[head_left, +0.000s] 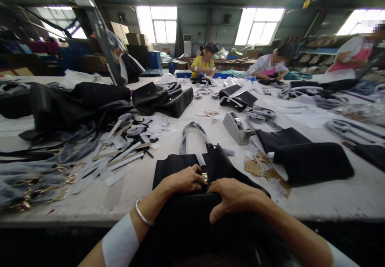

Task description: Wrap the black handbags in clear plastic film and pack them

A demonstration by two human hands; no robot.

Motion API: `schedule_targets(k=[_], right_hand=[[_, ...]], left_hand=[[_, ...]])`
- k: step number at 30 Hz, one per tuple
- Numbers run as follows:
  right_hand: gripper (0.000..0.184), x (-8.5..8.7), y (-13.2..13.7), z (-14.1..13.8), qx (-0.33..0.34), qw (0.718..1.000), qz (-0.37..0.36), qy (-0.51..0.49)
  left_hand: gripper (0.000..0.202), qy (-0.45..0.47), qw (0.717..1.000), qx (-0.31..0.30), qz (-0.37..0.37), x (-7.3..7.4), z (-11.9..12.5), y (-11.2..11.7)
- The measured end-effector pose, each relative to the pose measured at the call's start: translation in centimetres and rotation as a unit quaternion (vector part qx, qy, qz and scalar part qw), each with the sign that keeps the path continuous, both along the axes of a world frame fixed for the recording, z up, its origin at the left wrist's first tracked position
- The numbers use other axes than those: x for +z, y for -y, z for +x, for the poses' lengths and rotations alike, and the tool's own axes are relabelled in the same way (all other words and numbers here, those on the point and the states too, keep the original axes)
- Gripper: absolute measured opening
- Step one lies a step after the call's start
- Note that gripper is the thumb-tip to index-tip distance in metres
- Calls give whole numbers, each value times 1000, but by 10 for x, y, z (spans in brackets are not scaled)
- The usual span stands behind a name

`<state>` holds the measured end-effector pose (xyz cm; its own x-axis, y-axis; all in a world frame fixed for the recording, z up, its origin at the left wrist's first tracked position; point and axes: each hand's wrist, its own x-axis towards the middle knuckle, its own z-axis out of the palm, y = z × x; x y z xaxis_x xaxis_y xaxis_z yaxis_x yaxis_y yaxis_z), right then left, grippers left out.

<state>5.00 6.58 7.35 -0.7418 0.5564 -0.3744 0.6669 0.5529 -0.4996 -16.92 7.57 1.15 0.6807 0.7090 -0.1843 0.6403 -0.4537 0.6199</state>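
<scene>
Black leather bag: the black smooth leather bag (192,160) lies at the middle of the tabletop's near edge, its near part overhanging that edge, under both hands.
Left hand: the left hand (187,179) rests on the bag with curled fingertips at the shiny gold metal clasp (205,176); whether they pinch it I cannot tell.
Right hand: the right hand (233,195) lies over the bag just right of the clasp, thumb spread towards the wearer; whether it grips the leather I cannot tell.
Handle: the plastic-wrapped looped handle (194,128) stretches beyond the bag, away from the near edge.
Right side: a pale grey tape dispenser (236,128) stands beyond the right hand; brown cardboard tags (254,166) lie beside a flat black leather bag (314,162) towards the right edge.
Left side: white and tan paper strips (129,156) lie scattered; plastic-wrapped straps with gold hooks (28,185) crowd the near left corner.
</scene>
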Motion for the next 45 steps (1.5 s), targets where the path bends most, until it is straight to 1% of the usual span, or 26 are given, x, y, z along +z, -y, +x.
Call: schedule_targets(k=[5, 7, 8, 9, 11, 12, 14, 17, 19, 20, 22, 23, 25, 26, 28, 30, 31, 32, 34, 36, 38, 40, 41, 43, 44, 45], right_hand=[[64, -1, -19, -11, -21, 997, -53, 54], [67, 1, -20, -10, -37, 997, -51, 45], [68, 1, -17, -10, -48, 997, -38, 39], [70, 1, -12, -10, -61, 997, -18, 33], [71, -2, 4, -14, -68, 997, 33, 19], [69, -5, 13, -18, -59, 996, 58, 12], [63, -13, 31, -31, -30, 994, 102, 4], [61, -22, 42, -50, -18, 990, 138, 17], [60, -22, 35, -57, -37, 991, 127, 5], [58, -20, 28, -57, -50, 992, 111, -14], [55, -11, 12, -52, -93, 990, 74, -76], [54, -5, 3, -47, -124, 984, 53, -120], [54, 9, -15, -39, -212, 950, 11, -230], [54, 16, -23, -36, -264, 917, -12, -298], [52, 28, -36, -35, -359, 812, -53, -458], [50, 37, -47, -40, -412, 673, -86, -608], [52, 39, -51, -44, -422, 610, -97, -664], [55, 37, -54, -48, -428, 561, -106, -700], [63, 24, -54, -51, -449, 507, -124, -725], [66, -6, -45, -46, -486, 491, -147, -708], [64, -48, -24, -33, -520, 496, -176, -672], [62, -89, 7, -16, -530, 549, -222, -607], [63, -106, 25, -7, -533, 565, -260, -574], [64, -126, 57, 9, -515, 569, -347, -539], [63, -128, 69, 17, -506, 582, -380, -511], [62, -125, 79, 25, -484, 615, -402, -475]], left_hand=[[32, 13, 1000, 22, 4, 6, -5, 0], [27, 57, 993, 101, 28, 8, -20, 5], [27, 75, 980, 171, 63, 8, -31, 10], [28, 89, 957, 254, 111, 6, -43, 18], [36, 100, 877, 427, 197, -3, -68, 39], [43, 108, 839, 494, 200, -10, -78, 51], [54, 142, 804, 570, 91, -24, -92, 76], [57, 204, 812, 542, -68, -33, -92, 105], [54, 268, 813, 496, -146, -27, -86, 113], [54, 308, 801, 479, -187, -20, -84, 112], [55, 384, 760, 463, -248, 1, -83, 103], [56, 419, 742, 462, -247, 15, -83, 95], [61, 483, 725, 452, -192, 49, -83, 75], [65, 518, 720, 439, -142, 68, -81, 64], [78, 569, 739, 354, -66, 108, -71, 45], [86, 551, 799, 240, 7, 144, -51, 32], [82, 503, 839, 199, 55, 157, -39, 28], [78, 429, 880, 174, 104, 166, -27, 25], [74, 262, 929, 162, 206, 168, -5, 22], [77, 120, 934, 175, 287, 151, 10, 20], [78, 28, 932, 178, 314, 125, 18, 21], [77, -20, 939, 161, 303, 99, 20, 25], [77, -32, 943, 149, 296, 88, 21, 29], [76, -47, 946, 133, 291, 71, 20, 39], [75, -53, 945, 130, 296, 65, 20, 46], [74, -58, 942, 127, 305, 60, 18, 52]])
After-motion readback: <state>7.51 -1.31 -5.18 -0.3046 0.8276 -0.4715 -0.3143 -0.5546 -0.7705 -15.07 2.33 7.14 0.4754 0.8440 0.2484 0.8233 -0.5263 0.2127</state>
